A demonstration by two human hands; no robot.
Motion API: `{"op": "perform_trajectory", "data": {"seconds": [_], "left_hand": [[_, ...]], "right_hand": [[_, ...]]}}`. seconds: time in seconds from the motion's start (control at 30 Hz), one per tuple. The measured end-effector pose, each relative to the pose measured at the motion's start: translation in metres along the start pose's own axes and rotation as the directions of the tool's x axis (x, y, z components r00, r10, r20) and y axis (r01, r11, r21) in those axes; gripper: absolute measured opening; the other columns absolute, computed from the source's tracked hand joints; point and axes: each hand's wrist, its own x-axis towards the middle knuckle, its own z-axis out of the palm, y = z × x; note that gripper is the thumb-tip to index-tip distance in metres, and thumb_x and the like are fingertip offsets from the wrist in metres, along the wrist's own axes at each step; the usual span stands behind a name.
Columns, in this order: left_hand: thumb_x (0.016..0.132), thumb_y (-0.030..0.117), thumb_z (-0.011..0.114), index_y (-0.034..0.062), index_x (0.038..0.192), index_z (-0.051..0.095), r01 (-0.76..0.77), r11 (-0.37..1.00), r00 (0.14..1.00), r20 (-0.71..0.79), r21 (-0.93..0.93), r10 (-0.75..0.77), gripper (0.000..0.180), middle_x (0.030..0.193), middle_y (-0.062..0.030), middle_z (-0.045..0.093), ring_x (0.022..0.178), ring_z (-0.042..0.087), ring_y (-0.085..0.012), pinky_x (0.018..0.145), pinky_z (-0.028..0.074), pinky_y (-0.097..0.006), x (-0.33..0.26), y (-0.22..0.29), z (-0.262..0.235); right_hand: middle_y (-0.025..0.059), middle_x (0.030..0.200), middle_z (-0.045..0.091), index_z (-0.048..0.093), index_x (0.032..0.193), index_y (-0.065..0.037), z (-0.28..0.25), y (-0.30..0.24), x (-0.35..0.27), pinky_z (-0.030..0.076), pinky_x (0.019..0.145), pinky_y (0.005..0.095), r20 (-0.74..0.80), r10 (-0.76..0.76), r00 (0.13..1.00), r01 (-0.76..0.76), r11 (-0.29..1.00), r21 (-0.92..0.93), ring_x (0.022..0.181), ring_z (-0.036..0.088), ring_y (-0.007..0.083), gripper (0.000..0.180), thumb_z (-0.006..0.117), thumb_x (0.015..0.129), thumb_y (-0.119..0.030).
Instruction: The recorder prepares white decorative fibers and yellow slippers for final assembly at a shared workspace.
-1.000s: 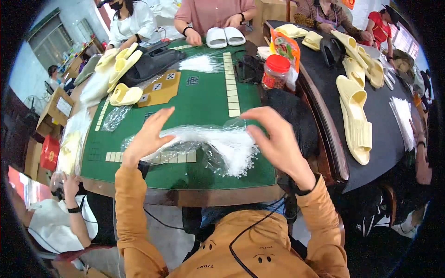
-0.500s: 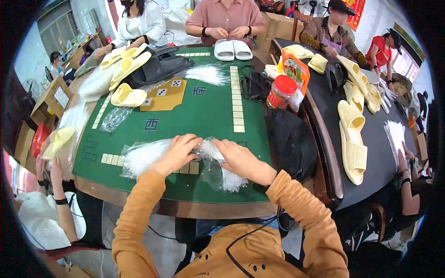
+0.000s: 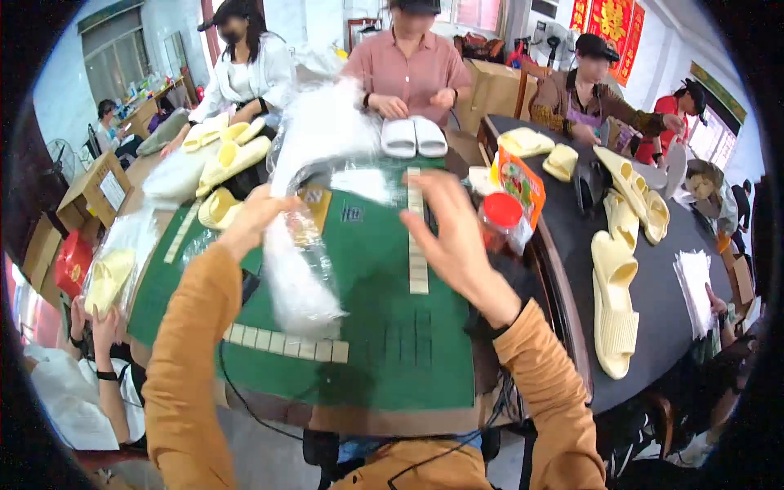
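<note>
My left hand (image 3: 260, 219) is closed around the middle of a long white bundle in clear plastic wrap (image 3: 300, 282). The bundle stands raised above the green table mat (image 3: 367, 302), its upper part fanned out wide and blurred. Whether it is strands or folded bags, I cannot tell. Over the right side of the mat hovers my right hand (image 3: 453, 237), fingers spread and holding nothing, near a column of pale tile shapes (image 3: 418, 273). A smaller white bundle (image 3: 363, 184) lies on the mat beyond. Pale yellow slippers (image 3: 219, 209) sit at the left, partly behind my left hand.
White slippers (image 3: 414, 137) stand at the far edge before a person in pink. A red-lidded jar (image 3: 500, 214) and an orange pouch (image 3: 523, 186) are at the right. Yellow slippers (image 3: 614, 286) lie on the dark side table (image 3: 653, 318). Other people work around both tables.
My left hand has lifted the wrapped bundle off the near part of the mat and moved left. My right hand has come away from it, rising to the right. The view has tilted up.
</note>
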Motion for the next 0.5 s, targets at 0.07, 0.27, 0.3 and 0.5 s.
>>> {"op": "perform_trajectory", "data": {"seconds": [0.07, 0.27, 0.3, 0.5], "left_hand": [[0.084, 0.010, 0.063, 0.0003, 0.087, 0.062, -0.025, 0.976, 1.000, -0.012, -0.215, 0.023, 0.010, 0.074, -0.0056, 0.061, 0.064, 0.059, -0.0167, 0.061, 0.050, -0.032, 0.037, 0.000, 0.018], [0.090, 0.008, 0.057, -0.0008, 0.093, 0.056, 0.047, 0.737, 0.994, -0.041, -0.674, -0.101, 0.010, 0.076, -0.0094, 0.055, 0.062, 0.055, -0.0221, 0.058, 0.050, -0.037, 0.146, -0.031, 0.078], [0.091, 0.008, 0.057, -0.0011, 0.094, 0.057, 0.011, 0.680, 0.997, -0.041, -0.733, -0.060, 0.010, 0.077, -0.0092, 0.056, 0.065, 0.056, -0.0224, 0.057, 0.050, -0.037, 0.163, -0.040, 0.085], [0.089, 0.008, 0.057, 0.0008, 0.099, 0.056, 0.116, 0.689, 0.992, 0.054, -0.715, -0.111, 0.013, 0.080, -0.0070, 0.057, 0.066, 0.056, -0.0199, 0.056, 0.047, -0.035, 0.202, -0.072, 0.134]], "right_hand": [[0.0206, 0.116, 0.057, 0.055, 0.120, -0.001, 0.018, 0.021, 0.000, 0.046, 0.092, 0.0412, 0.170, 0.078, 0.982, -0.117, 0.966, 0.229, 0.108, 0.055, 0.0394, 0.040, 0.067, 0.085, -0.017], [0.0272, 0.127, 0.051, 0.044, 0.134, 0.005, 0.081, 0.062, 0.020, 0.044, 0.097, 0.0440, 0.306, 0.202, 0.930, -0.226, 0.973, 0.046, 0.118, 0.052, 0.0392, 0.077, 0.068, 0.082, -0.046], [0.0257, 0.128, 0.050, 0.043, 0.134, 0.003, 0.085, 0.064, 0.021, 0.043, 0.097, 0.0442, 0.269, 0.197, 0.943, -0.166, 0.977, -0.135, 0.119, 0.051, 0.0379, 0.078, 0.070, 0.080, -0.046], [0.0193, 0.118, 0.054, 0.031, 0.144, -0.003, 0.062, 0.095, 0.052, 0.047, 0.088, 0.0429, -0.032, 0.065, 0.997, -0.071, 0.964, -0.254, 0.107, 0.055, 0.0373, 0.064, 0.060, 0.089, -0.018]]}}
